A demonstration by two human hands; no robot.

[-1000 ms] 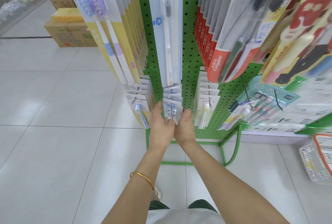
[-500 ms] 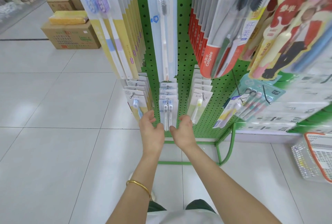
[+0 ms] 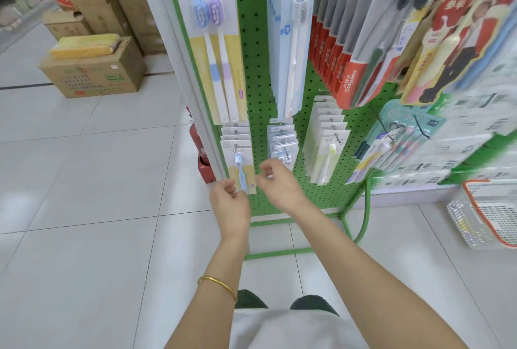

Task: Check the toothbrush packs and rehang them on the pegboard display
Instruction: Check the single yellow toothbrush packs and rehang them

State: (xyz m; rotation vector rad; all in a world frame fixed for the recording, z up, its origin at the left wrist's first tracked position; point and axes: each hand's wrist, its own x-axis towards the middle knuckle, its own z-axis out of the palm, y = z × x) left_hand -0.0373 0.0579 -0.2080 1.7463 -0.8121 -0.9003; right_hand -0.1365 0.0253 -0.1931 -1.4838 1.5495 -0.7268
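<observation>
Toothbrush pack (image 3: pixel 241 169), white card with one blue brush, hangs at the front of the lower left stack on the green pegboard (image 3: pixel 260 91), low down near the floor (image 3: pixel 84 180). Left hand (image 3: pixel 229 203): fingers curled at the pack's lower left corner, touching or nearly touching it; whether they pinch the card cannot be told through the blur. Right hand (image 3: pixel 278 185): fingers loosely curled just beside the pack's right edge; contact likewise cannot be told. Gold bangle (image 3: pixel 216 284) on the left wrist. Middle stack (image 3: pixel 282 143) of small packs hangs just right of the hands, above the right hand's knuckles. Further right hangs a stack with a yellow-green brush (image 3: pixel 326 152) in front. Above the blue pack: a tall twin pack (image 3: pixel 215 54) with blue and purple heads. Upper right: red Colgate packs (image 3: pixel 349 79). Cardboard boxes (image 3: pixel 92 71) stand on the floor at far left, and a white mesh basket (image 3: pixel 481 214) at far right.
</observation>
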